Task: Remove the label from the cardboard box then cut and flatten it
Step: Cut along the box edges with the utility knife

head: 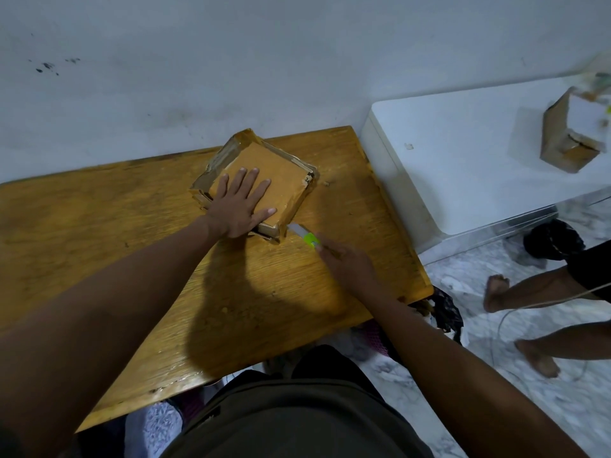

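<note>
- The box lies low on the bench, pressed under the flat, spread left hand.
- The right hand grips a cutter at the box's near corner.
- Cutting step: next, probably slice that corner seam, blade clear of the thumb.

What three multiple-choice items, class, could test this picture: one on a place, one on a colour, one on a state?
1. Where is the cardboard box?
A. on the wooden table
B. on the floor
C. on a lap

2. What colour is the band on the cutter?
A. red
B. bright green
C. black

3. How does the left hand lie?
A. clenched in the air
B. pinching a flap
C. flat on the box, fingers spread

Key: 1 A, the box sits on the tabletop near the wall; 2 B, green shows ahead of the right hand; 3 C, straight fingers press the top.
</note>
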